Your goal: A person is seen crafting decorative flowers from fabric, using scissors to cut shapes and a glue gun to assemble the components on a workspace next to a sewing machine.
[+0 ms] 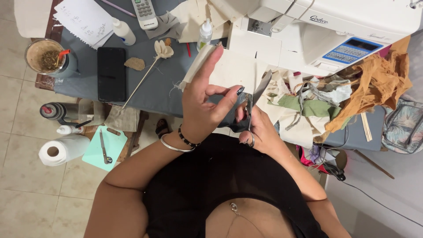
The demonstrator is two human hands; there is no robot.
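Right hand point(257, 128) gripped the scissors point(257, 94), blades pointing up and away toward the near edge of the cream cloth point(229, 66), which the left hand point(207, 103) pinched just left of the blades, the cloth reaching farther toward the sewing machine point(317, 26).

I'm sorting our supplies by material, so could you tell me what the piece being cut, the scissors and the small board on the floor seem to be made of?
The cream piece in the left hand looks like woven cotton or linen: matte, with frayed threads at its edge. The scissors in the right hand appear to be steel, their blades grey and slightly shiny. The mint-green board looks like smooth plastic, though that is uncertain.
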